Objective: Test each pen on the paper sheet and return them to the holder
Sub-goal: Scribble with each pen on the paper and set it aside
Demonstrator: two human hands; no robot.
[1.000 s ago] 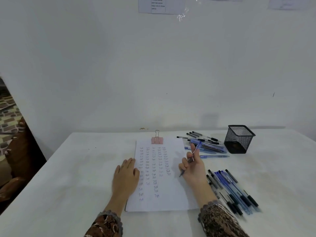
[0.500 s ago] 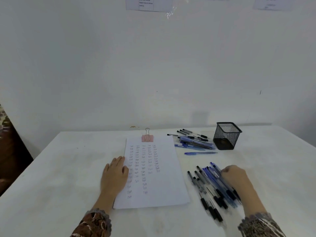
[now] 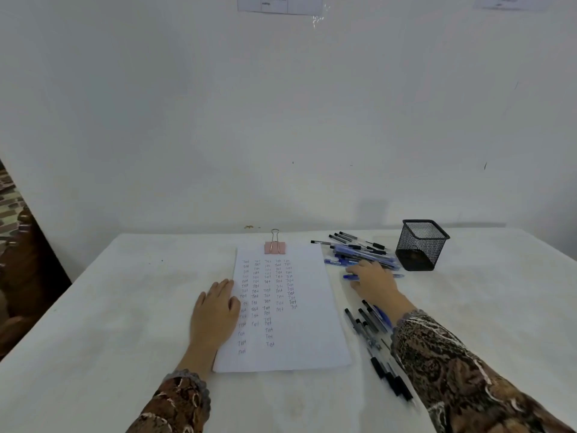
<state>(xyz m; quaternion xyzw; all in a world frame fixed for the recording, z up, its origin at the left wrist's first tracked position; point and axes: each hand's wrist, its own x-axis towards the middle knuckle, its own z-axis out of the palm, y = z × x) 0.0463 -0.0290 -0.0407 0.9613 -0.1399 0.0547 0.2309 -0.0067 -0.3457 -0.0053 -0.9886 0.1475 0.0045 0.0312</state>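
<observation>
One blue pen covered by right hand

Left hand laid flat, fingers straight, on left edge of paper sheet. Blue pen found between far pile and near pile; whether grasped cannot be told. Mesh holder stood upright just beside far pile.

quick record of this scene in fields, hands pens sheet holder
left hand: flat on the paper sheet's left edge
right hand: over a single blue pen by the far pen pile; grip unclear
near pen pile: right of the sheet, partly under the right sleeve
holder: black mesh, upright, no pens sticking out
paper sheet: handwritten rows, pink binder clip at top
</observation>
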